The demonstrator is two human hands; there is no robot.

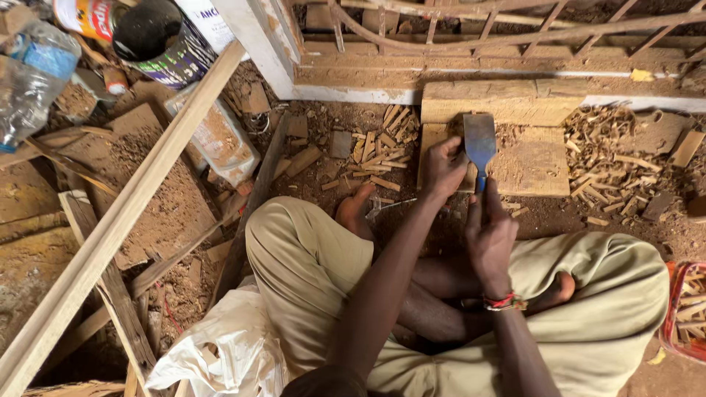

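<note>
1. Crossed legs in khaki trousers (316, 272) fill the near view; the person sits on the dirt floor (559, 217) with bare feet tucked in.
2. Just past the knees, the right hand (489, 234) is wrapped tight round the blue handle of a broad chisel (479, 141), blade pointing away and resting on a flat wooden block (533, 162).
3. Beside the blade, the left hand (443, 167) has its fingers curled down at the block's near left corner, seemingly pinning a small piece of wood there; the piece itself is hidden under the fingers, so I cannot tell its shape.
4. Judging by the pose, this is the splitting or paring step: blade set, piece held steady.
5. What the next push seems to call for is a straight, controlled press along the grain, with the left fingertips kept clear of the edge.
6. Cut wood slivers (379, 151) lie heaped off the block's left edge, and curly shavings (610, 151) off its right edge.
7. A long pale plank (125, 220) slants across the floor at left, near a black tin (158, 37) and a plastic bottle (33, 73).
</note>
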